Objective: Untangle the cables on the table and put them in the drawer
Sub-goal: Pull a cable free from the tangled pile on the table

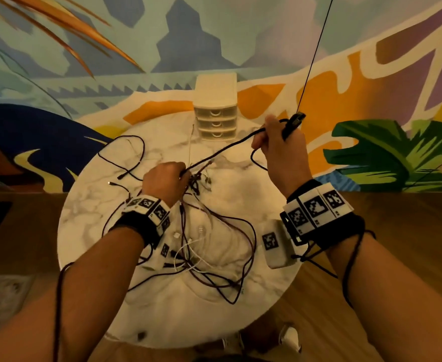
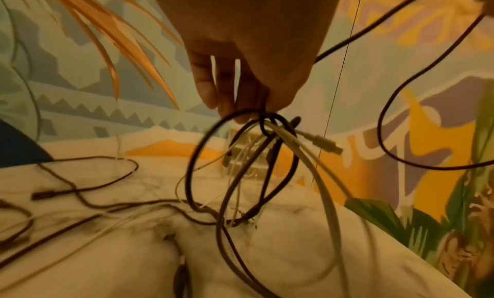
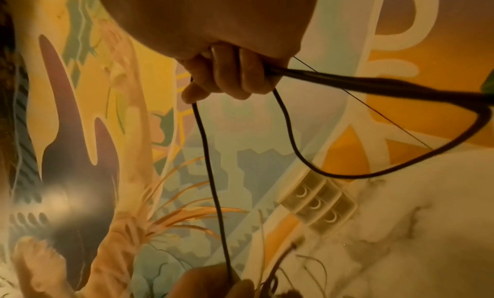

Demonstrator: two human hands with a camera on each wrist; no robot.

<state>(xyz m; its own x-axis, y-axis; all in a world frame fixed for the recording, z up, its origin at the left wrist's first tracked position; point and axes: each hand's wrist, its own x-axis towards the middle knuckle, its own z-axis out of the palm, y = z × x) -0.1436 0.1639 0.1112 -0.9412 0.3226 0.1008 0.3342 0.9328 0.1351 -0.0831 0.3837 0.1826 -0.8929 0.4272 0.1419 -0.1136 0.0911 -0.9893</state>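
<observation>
A tangle of dark and white cables (image 1: 204, 246) sprawls over the round marble table (image 1: 240, 322). My left hand (image 1: 166, 178) pinches a knot of dark and white cables (image 2: 267, 129) lifted off the tabletop. My right hand (image 1: 280, 145) is raised to the right and grips a black cable (image 1: 225, 150) that runs taut down to the left hand. The black cable's plug end (image 1: 294, 124) sticks up past the right hand's fingers (image 3: 232, 76), and a slack loop (image 3: 320, 169) hangs below. A small white drawer unit (image 1: 216, 105) with three closed drawers stands at the table's far edge.
A painted mural wall (image 1: 84, 48) rises right behind the table. A thin dark line (image 1: 316, 48) hangs down from above by the right hand. Wooden floor (image 1: 397, 231) surrounds the table. Several loose plug ends (image 1: 120, 176) lie at the table's left.
</observation>
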